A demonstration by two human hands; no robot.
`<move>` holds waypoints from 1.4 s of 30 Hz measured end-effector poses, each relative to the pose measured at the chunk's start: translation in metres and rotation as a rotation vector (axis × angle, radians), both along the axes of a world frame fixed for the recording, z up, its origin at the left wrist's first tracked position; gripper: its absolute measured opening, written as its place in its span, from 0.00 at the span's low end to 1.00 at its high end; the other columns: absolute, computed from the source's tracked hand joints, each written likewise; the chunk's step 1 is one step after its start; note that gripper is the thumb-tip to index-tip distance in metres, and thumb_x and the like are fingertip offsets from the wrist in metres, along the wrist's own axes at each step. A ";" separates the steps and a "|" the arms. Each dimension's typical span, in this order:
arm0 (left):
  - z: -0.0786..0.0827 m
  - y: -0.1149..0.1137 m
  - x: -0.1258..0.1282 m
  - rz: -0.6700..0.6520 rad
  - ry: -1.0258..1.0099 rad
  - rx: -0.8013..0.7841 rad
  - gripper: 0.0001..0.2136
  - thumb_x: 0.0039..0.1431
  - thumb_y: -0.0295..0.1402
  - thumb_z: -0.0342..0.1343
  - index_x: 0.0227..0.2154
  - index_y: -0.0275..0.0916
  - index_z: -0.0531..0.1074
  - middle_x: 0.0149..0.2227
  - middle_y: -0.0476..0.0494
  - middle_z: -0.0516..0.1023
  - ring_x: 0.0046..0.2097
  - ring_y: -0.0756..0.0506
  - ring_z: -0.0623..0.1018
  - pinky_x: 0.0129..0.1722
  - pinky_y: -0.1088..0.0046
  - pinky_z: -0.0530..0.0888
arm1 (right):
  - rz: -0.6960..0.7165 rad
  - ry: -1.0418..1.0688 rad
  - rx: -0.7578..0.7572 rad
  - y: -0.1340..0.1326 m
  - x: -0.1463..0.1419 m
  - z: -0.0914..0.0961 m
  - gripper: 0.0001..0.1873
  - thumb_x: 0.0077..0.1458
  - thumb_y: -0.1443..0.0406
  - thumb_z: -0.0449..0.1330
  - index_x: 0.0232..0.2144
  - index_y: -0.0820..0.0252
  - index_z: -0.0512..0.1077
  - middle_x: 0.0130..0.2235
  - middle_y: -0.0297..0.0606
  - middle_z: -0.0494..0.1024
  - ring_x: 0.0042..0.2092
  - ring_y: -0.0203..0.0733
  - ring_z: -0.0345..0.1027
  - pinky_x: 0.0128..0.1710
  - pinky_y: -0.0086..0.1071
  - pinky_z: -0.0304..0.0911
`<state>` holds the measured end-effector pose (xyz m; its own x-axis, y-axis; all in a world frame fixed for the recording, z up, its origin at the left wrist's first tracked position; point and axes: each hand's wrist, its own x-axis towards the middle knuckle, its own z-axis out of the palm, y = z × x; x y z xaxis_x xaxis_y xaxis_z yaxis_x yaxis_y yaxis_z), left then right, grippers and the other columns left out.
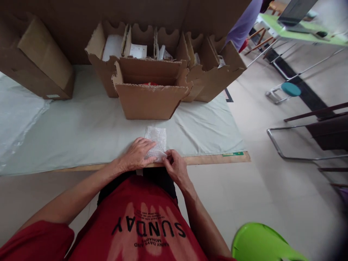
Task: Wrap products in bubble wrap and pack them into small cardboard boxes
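A small bubble wrap bag [157, 137] lies flat at the front edge of the cloth-covered table [89, 134]. My left hand [139, 154] rests on its left side with the fingers stretched out over the plastic. At the bag's lower right corner, my right hand [175, 165] pinches the edge of the plastic between thumb and fingers. Whether anything is inside the bag I cannot tell.
Behind the bag stands an open cardboard box [152, 103], with a row of cardboard bins [209, 81] holding white items behind it. Plastic sheeting [19, 112] covers the table's left. A green stool [261, 241] stands at lower right.
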<state>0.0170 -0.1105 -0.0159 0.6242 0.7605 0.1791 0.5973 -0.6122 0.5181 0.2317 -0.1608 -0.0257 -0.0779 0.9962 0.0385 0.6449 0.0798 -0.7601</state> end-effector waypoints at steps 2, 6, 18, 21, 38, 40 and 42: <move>-0.004 -0.003 -0.003 0.038 -0.045 -0.022 0.23 0.63 0.40 0.56 0.58 0.34 0.70 0.55 0.31 0.78 0.56 0.35 0.75 0.56 0.51 0.71 | -0.011 0.039 -0.030 0.002 0.001 0.002 0.06 0.57 0.62 0.56 0.36 0.57 0.69 0.28 0.32 0.74 0.29 0.39 0.68 0.33 0.32 0.63; -0.007 -0.002 -0.005 0.111 -0.126 -0.076 0.21 0.63 0.36 0.54 0.58 0.38 0.70 0.51 0.37 0.80 0.53 0.38 0.76 0.55 0.53 0.72 | -0.027 0.096 -0.097 0.010 0.002 0.005 0.09 0.58 0.61 0.55 0.40 0.57 0.68 0.28 0.31 0.76 0.28 0.39 0.69 0.31 0.31 0.62; -0.011 -0.011 0.003 0.163 -0.024 0.255 0.14 0.62 0.27 0.55 0.50 0.36 0.76 0.55 0.32 0.75 0.57 0.35 0.72 0.57 0.52 0.71 | -0.071 -0.161 -0.086 0.022 -0.006 0.004 0.19 0.60 0.64 0.54 0.53 0.59 0.71 0.30 0.34 0.81 0.32 0.43 0.74 0.34 0.33 0.61; -0.002 -0.015 0.003 0.059 0.026 0.282 0.11 0.63 0.28 0.55 0.47 0.38 0.76 0.53 0.33 0.76 0.57 0.35 0.72 0.58 0.50 0.68 | -0.068 -0.185 -0.094 0.025 -0.006 0.002 0.20 0.60 0.63 0.55 0.53 0.59 0.71 0.29 0.33 0.80 0.32 0.43 0.74 0.34 0.32 0.61; 0.004 -0.008 -0.006 0.055 -0.070 0.050 0.09 0.57 0.27 0.55 0.41 0.36 0.75 0.38 0.41 0.81 0.42 0.42 0.78 0.46 0.63 0.73 | 0.404 -0.342 0.322 0.023 0.014 0.013 0.13 0.65 0.69 0.53 0.46 0.59 0.76 0.55 0.46 0.79 0.61 0.50 0.67 0.55 0.44 0.59; 0.006 -0.009 -0.008 0.107 -0.132 -0.024 0.14 0.56 0.32 0.58 0.45 0.37 0.74 0.41 0.40 0.80 0.44 0.41 0.77 0.47 0.63 0.73 | 0.375 -0.252 0.274 0.027 0.015 0.015 0.12 0.66 0.67 0.52 0.44 0.58 0.76 0.50 0.45 0.82 0.55 0.48 0.72 0.53 0.42 0.61; 0.008 -0.008 -0.009 0.200 -0.129 -0.112 0.12 0.56 0.33 0.58 0.43 0.37 0.74 0.39 0.42 0.79 0.42 0.42 0.77 0.46 0.63 0.73 | 0.318 -0.174 0.175 0.031 0.015 0.015 0.13 0.66 0.65 0.52 0.44 0.58 0.76 0.44 0.43 0.83 0.47 0.46 0.76 0.49 0.39 0.64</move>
